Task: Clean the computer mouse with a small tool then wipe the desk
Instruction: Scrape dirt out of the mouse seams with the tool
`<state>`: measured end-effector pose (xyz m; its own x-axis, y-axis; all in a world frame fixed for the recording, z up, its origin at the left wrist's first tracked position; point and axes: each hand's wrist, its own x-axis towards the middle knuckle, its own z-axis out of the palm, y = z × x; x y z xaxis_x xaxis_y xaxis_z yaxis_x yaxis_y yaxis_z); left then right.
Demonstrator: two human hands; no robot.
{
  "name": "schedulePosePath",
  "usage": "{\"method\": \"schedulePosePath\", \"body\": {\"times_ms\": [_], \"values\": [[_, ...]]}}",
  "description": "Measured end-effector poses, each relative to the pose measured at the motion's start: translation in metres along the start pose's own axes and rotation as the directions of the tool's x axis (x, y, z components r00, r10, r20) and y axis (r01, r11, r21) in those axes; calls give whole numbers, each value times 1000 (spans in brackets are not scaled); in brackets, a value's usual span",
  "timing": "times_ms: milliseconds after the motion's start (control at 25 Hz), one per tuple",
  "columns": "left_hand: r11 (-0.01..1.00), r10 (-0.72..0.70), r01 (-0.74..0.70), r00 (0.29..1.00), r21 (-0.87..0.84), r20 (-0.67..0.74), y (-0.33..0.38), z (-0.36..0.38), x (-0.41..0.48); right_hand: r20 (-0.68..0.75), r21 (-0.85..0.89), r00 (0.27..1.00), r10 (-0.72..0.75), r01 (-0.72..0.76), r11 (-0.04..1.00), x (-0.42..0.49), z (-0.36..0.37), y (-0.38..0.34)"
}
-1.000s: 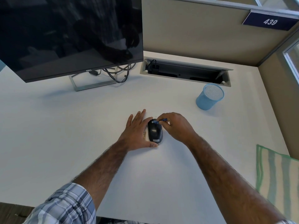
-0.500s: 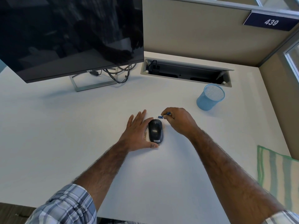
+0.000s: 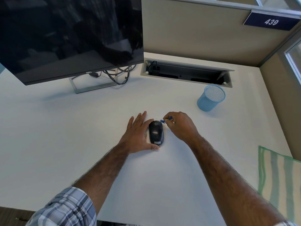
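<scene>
A black computer mouse (image 3: 156,132) lies on the white desk (image 3: 81,128) in the middle of the view. My left hand (image 3: 138,134) rests flat against the mouse's left side, fingers straight, thumb at its near end. My right hand (image 3: 180,126) pinches a small blue tool (image 3: 165,120) whose tip sits at the mouse's far right corner. Small crumbs lie on the desk around the mouse. A green and white striped cloth (image 3: 280,180) lies at the desk's right edge.
A dark monitor (image 3: 65,35) on a metal stand (image 3: 91,85) with cables fills the far left. An open cable tray (image 3: 185,73) is set into the desk at the back. A blue mesh cup (image 3: 211,97) stands to the right. Partition walls close the back and right.
My right hand lifted the blue tool off the mouse's top and drew it back to the mouse's far right corner. My left hand and the mouse stayed put.
</scene>
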<state>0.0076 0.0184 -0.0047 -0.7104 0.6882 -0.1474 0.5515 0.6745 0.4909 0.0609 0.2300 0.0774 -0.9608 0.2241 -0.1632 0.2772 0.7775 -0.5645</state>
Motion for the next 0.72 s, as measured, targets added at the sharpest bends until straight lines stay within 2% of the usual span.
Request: {"method": "schedulePosePath", "body": {"times_ms": [160, 480, 600, 720], "values": [[1000, 1, -1, 1000, 7, 18, 1, -1, 0, 49, 30, 998, -36, 34, 999, 3, 3, -3], [1000, 3, -2, 1000, -2, 7, 0, 0, 1, 21, 18, 999, 30, -31, 999, 7, 2, -1], [1000, -5, 5, 1000, 8, -1, -2, 0, 1, -98, 228, 983, 155, -129, 965, 2, -4, 1], [1000, -11, 11, 1000, -7, 3, -2, 1, 2, -180, 511, 935, 306, -177, 841, -11, -14, 4]]}}
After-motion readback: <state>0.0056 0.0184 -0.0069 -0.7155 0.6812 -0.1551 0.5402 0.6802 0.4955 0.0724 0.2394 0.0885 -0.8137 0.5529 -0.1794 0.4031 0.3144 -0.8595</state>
